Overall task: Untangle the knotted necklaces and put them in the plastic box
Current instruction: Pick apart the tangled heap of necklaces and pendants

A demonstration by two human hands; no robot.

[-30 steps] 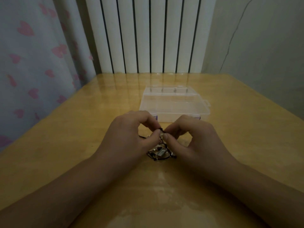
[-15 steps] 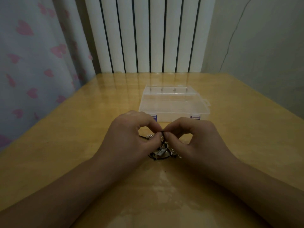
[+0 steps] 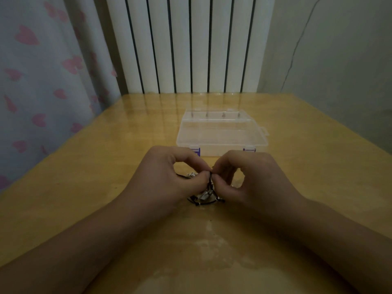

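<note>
Pinching knotted necklaces (image 3: 206,193) between both hands, box (image 3: 221,134) beyond

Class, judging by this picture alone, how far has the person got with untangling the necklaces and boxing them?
Done: nothing visible; the plastic box looks shut and seems empty. In hand: the left hand and right hand both pinch a black cord of the knotted necklaces, the rest bunched on the table. Left: freeing the knot, opening the box, putting them in.
</note>
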